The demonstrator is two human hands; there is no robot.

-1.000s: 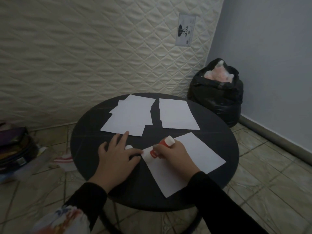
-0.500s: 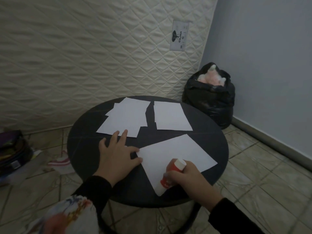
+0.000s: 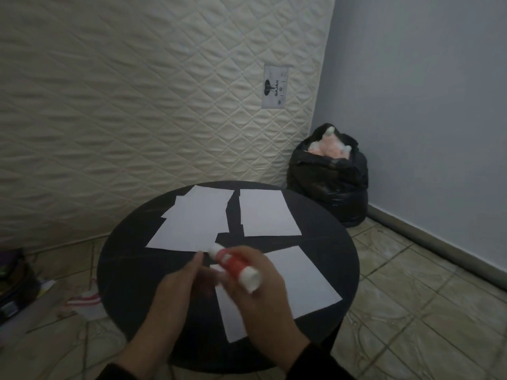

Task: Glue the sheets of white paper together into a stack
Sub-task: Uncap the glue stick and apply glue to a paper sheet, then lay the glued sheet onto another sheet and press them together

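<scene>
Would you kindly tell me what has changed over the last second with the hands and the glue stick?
The right hand has lifted the red-and-white glue stick off the near white paper sheet. The left hand left the round black table and rose to meet the stick; its fingers are by the tip. The far paper pile and the single sheet stayed put.
</scene>
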